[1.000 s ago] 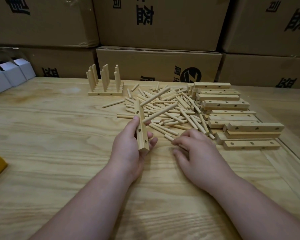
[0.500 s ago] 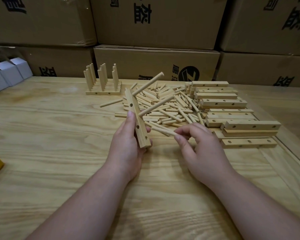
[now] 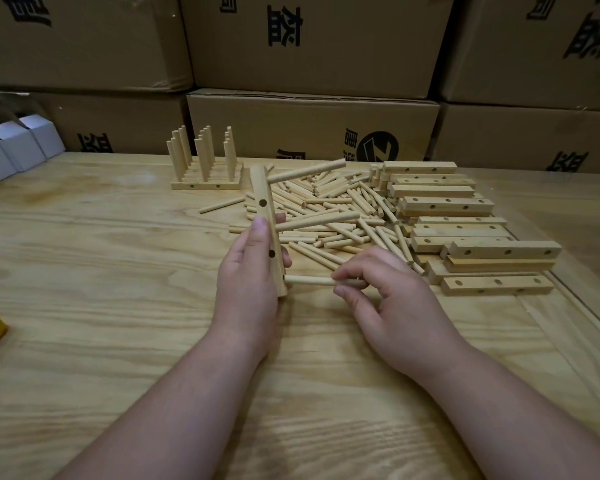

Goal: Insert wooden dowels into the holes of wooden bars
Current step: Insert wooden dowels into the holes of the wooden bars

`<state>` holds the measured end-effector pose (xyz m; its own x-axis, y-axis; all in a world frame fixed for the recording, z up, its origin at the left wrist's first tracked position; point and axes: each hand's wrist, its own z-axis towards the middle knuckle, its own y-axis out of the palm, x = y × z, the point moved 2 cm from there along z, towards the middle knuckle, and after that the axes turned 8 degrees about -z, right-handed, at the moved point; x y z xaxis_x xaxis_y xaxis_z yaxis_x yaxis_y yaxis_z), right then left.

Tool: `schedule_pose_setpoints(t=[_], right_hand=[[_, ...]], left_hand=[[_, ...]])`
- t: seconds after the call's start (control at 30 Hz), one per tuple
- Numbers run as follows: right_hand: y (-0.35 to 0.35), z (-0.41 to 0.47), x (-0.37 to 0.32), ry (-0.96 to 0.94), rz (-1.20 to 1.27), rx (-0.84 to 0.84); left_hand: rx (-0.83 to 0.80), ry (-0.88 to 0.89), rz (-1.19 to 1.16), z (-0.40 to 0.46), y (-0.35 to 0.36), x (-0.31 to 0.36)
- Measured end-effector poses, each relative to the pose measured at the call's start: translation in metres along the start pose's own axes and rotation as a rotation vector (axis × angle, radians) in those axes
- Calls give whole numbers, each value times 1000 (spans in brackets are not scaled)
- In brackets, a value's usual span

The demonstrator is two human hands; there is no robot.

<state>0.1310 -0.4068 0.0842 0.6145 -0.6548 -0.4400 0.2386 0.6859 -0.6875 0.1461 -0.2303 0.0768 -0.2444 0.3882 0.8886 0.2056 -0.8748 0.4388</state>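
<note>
Seating third dowel point(image 3: 310, 280) into held bar point(image 3: 268, 227), lowest hole
Left hand point(image 3: 248, 287) grips bar upright above table point(image 3: 84, 278), fingers curled round it; two dowels point(image 3: 307, 173) already stick out to bar's right. Right hand point(image 3: 392, 306) pinches third dowel between thumb and forefinger, tip touching bar near its lower end. Loose dowel pile point(image 3: 340, 216) right of bar; bar stack point(image 3: 465, 230) beyond pile; finished pieces point(image 3: 205, 161) behind bar
</note>
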Motion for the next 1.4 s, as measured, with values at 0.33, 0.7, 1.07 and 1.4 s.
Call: schedule_pose_setpoints(t=[0.33, 0.7, 1.07, 1.4], right_hand=[[-1, -1, 0, -6, 6, -22], [-1, -2, -2, 39, 20, 74], [-2, -3, -5, 54, 45, 1], [-2, -2, -9, 44, 3, 6]], left_hand=[[-31, 58, 111, -2, 0, 0], [12, 4, 158, -5, 0, -1], [74, 18, 205, -4, 2, -2], [126, 97, 342, -2, 1, -7]])
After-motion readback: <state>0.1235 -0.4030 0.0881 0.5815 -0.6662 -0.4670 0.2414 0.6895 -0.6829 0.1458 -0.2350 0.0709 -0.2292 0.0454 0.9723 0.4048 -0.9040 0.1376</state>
